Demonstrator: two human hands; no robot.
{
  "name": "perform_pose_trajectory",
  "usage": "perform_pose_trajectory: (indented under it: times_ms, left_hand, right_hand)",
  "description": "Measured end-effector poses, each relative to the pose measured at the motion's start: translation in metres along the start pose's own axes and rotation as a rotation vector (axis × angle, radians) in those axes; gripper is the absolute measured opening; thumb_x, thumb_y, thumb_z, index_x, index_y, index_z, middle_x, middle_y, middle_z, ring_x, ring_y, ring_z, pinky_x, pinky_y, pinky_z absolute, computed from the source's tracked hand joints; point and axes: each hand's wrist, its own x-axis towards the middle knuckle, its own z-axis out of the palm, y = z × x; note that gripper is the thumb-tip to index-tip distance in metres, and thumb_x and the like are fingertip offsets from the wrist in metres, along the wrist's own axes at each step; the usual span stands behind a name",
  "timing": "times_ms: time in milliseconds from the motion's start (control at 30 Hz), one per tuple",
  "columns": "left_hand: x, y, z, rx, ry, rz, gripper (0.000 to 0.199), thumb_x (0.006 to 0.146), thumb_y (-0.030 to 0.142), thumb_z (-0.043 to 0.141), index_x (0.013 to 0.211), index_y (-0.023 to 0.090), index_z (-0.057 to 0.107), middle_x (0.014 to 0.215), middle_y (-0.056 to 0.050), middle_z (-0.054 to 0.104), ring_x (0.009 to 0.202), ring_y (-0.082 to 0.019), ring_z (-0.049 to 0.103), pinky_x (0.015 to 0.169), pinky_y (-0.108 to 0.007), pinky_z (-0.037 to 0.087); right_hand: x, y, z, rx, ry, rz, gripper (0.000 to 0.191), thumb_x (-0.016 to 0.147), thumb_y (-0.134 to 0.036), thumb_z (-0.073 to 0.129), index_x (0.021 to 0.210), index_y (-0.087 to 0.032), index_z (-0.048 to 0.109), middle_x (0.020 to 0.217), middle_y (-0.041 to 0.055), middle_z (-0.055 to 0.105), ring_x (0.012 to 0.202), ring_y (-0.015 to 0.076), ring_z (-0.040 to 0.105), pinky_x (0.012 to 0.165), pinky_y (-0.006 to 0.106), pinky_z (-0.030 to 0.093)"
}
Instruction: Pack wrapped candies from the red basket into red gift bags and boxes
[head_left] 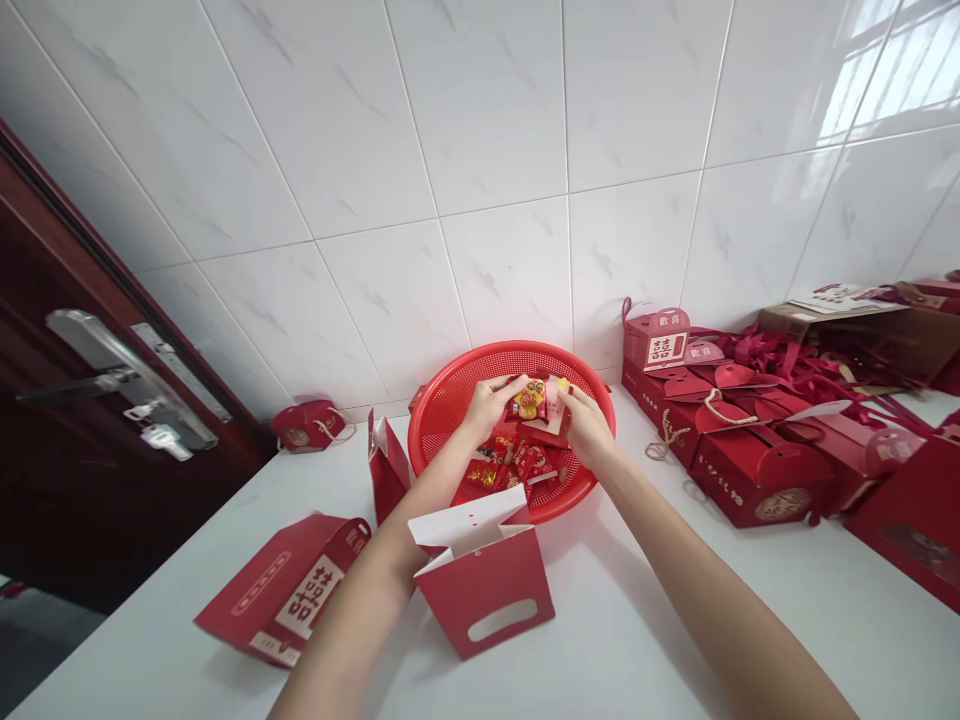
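Note:
Above a red plastic basket (pixel 427 440), both hands are raised close together. My left hand (pixel 487 408) is closed on a red-and-gold wrapped candy packet (pixel 529 400). My right hand (pixel 587 425) grips the edge of a pink-and-red packet (pixel 553 412), with a small yellow piece (pixel 563 384) by its fingertips. Several red candy packets (pixel 517 462) lie inside the basket. Just in front of it stands a red paper gift box (pixel 499 590), its top open and an oval window in its side. Another red box (pixel 386 470) is partly hidden behind my left forearm.
A red box with white labels (pixel 289 590) lies at the left front, and a small red box (pixel 307 425) sits by the wall. Many red gift boxes (pixel 757 475), ribbons (pixel 780 360) and a cardboard carton (pixel 832 320) crowd the right. A dark door (pixel 97 430) is at left.

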Motion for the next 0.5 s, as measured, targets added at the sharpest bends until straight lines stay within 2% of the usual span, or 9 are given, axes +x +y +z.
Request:
perform_pose_trajectory:
  times_ms: [67, 167, 267, 333, 400, 433, 500]
  left_hand:
    - [0.000, -0.005, 0.002, 0.078, -0.049, 0.031, 0.046, 0.062, 0.055, 0.087, 0.081, 0.015, 0.079, 0.086, -0.008, 0.079, 0.086, -0.024, 0.072, 0.081, -0.035, 0.056]
    - [0.003, -0.009, 0.004, 0.122, -0.069, 0.049, 0.044, 0.066, 0.056, 0.084, 0.082, 0.015, 0.081, 0.085, -0.007, 0.079, 0.082, -0.023, 0.071, 0.078, -0.034, 0.056]
    - [0.010, -0.009, 0.001, 0.158, -0.032, 0.043, 0.044, 0.072, 0.057, 0.079, 0.087, 0.015, 0.080, 0.092, -0.008, 0.078, 0.086, -0.023, 0.071, 0.079, -0.034, 0.056]
    - [0.016, -0.009, -0.004, 0.262, 0.042, 0.009, 0.043, 0.081, 0.054, 0.070, 0.100, 0.017, 0.078, 0.100, -0.009, 0.078, 0.087, -0.021, 0.071, 0.081, -0.033, 0.056]
    - [0.019, -0.010, -0.011, 0.391, 0.094, -0.059, 0.039, 0.089, 0.050, 0.061, 0.104, 0.017, 0.075, 0.096, -0.009, 0.077, 0.083, -0.020, 0.071, 0.078, -0.032, 0.056]
    - [0.019, -0.012, -0.016, 0.448, 0.097, -0.093, 0.035, 0.089, 0.048, 0.060, 0.099, 0.017, 0.075, 0.089, -0.009, 0.077, 0.079, -0.020, 0.071, 0.075, -0.031, 0.055]
    - [0.017, -0.016, -0.025, 0.528, 0.062, -0.142, 0.026, 0.080, 0.044, 0.071, 0.080, 0.018, 0.074, 0.076, -0.007, 0.075, 0.074, -0.021, 0.069, 0.068, -0.029, 0.053]
  right_hand:
    - [-0.003, -0.003, 0.001, -0.025, -0.078, -0.001, 0.028, 0.068, -0.041, 0.082, 0.085, -0.022, 0.070, 0.085, 0.0023, 0.077, 0.087, 0.0247, 0.073, 0.077, 0.036, 0.059]
    - [-0.005, -0.006, 0.001, -0.060, -0.153, -0.014, 0.041, 0.057, -0.031, 0.090, 0.090, -0.020, 0.069, 0.087, 0.0028, 0.077, 0.088, 0.0254, 0.073, 0.081, 0.039, 0.059]
    - [-0.005, -0.007, -0.001, -0.044, -0.120, -0.027, 0.044, 0.051, -0.024, 0.089, 0.089, -0.019, 0.067, 0.085, 0.0021, 0.076, 0.084, 0.0253, 0.073, 0.080, 0.042, 0.060]
    - [-0.004, -0.006, -0.001, -0.038, -0.078, -0.039, 0.042, 0.051, -0.021, 0.087, 0.087, -0.019, 0.067, 0.083, 0.0017, 0.076, 0.083, 0.0250, 0.073, 0.078, 0.042, 0.060]
    - [-0.002, -0.005, 0.000, -0.024, -0.038, -0.056, 0.039, 0.050, -0.019, 0.085, 0.085, -0.019, 0.066, 0.081, 0.0010, 0.075, 0.082, 0.0245, 0.073, 0.078, 0.040, 0.060]
    - [-0.001, -0.005, 0.000, -0.010, -0.018, -0.067, 0.038, 0.051, -0.018, 0.084, 0.084, -0.020, 0.066, 0.081, 0.0007, 0.075, 0.082, 0.0243, 0.073, 0.077, 0.040, 0.060]
    - [0.001, -0.004, 0.000, 0.023, 0.026, -0.094, 0.037, 0.051, -0.017, 0.083, 0.084, -0.021, 0.065, 0.081, 0.0006, 0.075, 0.082, 0.0240, 0.073, 0.076, 0.039, 0.060]
